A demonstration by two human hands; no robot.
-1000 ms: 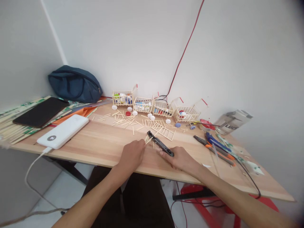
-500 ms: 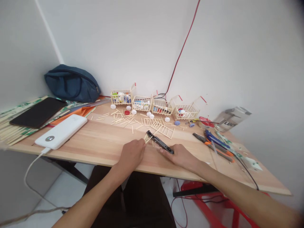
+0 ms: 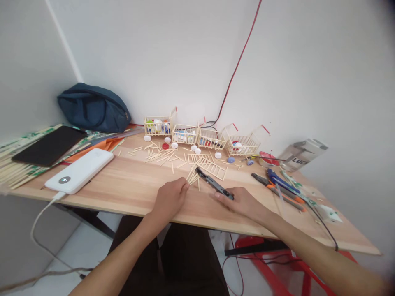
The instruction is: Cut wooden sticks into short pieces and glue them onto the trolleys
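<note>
Near the front edge of the wooden table, my left hand (image 3: 170, 196) is closed with its fingertips pinching several thin wooden sticks (image 3: 192, 177). The sticks fan out away from me, past the thumb. My right hand (image 3: 243, 202) is wrapped around one end of a slim black-and-grey cutter (image 3: 214, 183); its exact kind is hard to make out. The cutter's far tip lies close to the held sticks. Just beyond both hands, ladder-like stick frames (image 3: 212, 167) lie flat. Short loose sticks (image 3: 159, 156) are scattered to their left.
Several miniature stick carts (image 3: 185, 134) with bottle-cap wheels line the wall. Pliers (image 3: 277, 192) and a blue-handled tool (image 3: 284, 181) lie at right, near a carton (image 3: 305, 155). A white power bank (image 3: 80, 170), a phone (image 3: 49, 146) and a blue bag (image 3: 94, 107) occupy the left.
My right hand and the cutter have shifted a little to the right, drawing away from my left hand. My left hand has barely moved and still pinches the sticks.
</note>
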